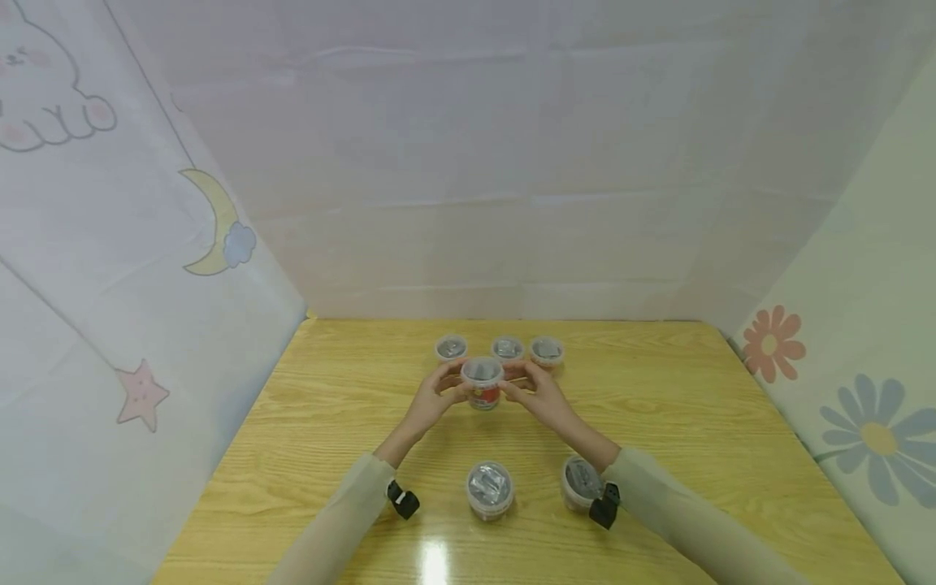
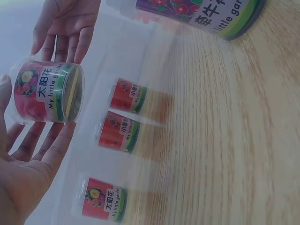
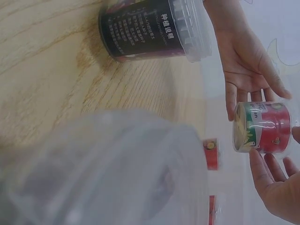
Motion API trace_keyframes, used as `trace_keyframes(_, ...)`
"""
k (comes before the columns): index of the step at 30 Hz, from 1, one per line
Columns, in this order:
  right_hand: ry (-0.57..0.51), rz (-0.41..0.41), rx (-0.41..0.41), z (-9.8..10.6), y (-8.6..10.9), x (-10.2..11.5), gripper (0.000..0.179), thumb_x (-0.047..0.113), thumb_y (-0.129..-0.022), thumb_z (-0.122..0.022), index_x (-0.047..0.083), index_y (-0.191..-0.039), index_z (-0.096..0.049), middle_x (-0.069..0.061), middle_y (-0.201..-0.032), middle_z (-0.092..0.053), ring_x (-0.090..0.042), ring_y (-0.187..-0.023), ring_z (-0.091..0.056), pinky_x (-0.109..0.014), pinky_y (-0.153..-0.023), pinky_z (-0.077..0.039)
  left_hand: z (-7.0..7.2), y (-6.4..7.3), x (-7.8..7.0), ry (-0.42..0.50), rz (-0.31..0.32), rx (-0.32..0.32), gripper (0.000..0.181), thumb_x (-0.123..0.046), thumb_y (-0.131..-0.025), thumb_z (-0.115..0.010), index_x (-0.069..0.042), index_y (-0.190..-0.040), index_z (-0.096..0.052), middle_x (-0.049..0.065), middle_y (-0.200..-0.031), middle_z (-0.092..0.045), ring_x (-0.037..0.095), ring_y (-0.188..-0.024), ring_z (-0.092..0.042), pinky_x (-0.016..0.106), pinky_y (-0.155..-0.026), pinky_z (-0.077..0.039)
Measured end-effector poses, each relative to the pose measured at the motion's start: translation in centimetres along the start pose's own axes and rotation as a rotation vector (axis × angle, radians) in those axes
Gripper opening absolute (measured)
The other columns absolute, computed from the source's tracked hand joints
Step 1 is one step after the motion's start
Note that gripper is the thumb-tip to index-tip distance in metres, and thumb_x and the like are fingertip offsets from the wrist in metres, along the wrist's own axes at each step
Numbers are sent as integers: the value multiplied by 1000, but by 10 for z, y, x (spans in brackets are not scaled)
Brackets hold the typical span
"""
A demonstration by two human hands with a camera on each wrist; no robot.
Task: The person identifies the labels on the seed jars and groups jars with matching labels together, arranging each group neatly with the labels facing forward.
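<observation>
Both hands hold a planting cup (image 1: 483, 383) upright over the middle of the table, one at each side. It has a clear lid, a red label with a flower picture and "My little garden", and a green band by its base. My left hand (image 1: 430, 400) grips its left side between thumb and fingers. On the opposite side, my right hand (image 1: 539, 396) grips it in the same manner. The left wrist view shows the held cup (image 2: 47, 91) raised off the wood, its base visible between the fingers.
Behind the hands stand three red-labelled cups: a left one (image 1: 452, 348), a middle one (image 1: 508, 348) and a right one (image 1: 547, 351). Nearer me are a purple-labelled cup (image 1: 490, 489) and another cup (image 1: 582, 481) beside my right wrist. Printed cloth walls surround the wooden table (image 1: 329, 455).
</observation>
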State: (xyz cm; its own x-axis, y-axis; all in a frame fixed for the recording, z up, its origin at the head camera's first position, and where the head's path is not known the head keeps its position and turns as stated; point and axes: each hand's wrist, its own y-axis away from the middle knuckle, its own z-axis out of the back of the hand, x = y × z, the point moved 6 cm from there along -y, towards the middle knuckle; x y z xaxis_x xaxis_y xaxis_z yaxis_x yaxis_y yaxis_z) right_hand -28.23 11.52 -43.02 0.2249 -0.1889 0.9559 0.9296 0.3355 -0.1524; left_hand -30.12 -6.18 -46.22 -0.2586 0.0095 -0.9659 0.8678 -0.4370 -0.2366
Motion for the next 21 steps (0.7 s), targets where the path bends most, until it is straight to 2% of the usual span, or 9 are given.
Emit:
trace_keyframes(7,-20,9,12,-3,-1,-1,39,6,-91,-58,-9,-125,-45,-30,-116,-51,-50,-102,-54,-49,-85,-52,3,1,1,-27,-1,-4,50,-11,-93,-56,-3,-139,-38,21,-130,-47,38,-115,-51,35,-86,-53)
trace_keyframes(16,32,11,11,-8,-4,-1,36,6,-91,-58,-10,-121,-47,-29,-116,-53,-40,-99,-58,-25,-77,-54,8,5,2,-36,-31,2,51,-11,-93,-56,1,-139,-36,22,-129,-47,44,-112,-50,34,-84,-54)
trace_keyframes(21,42,30,21,-11,-4,3,36,3,-91,-58,-13,-120,-46,-30,-119,-51,-44,-102,-56,-27,-78,-55,11,6,5,-30,-27,-11,51,-11,-93,-56,0,-139,-37,22,-129,-47,44,-113,-50,34,-85,-53)
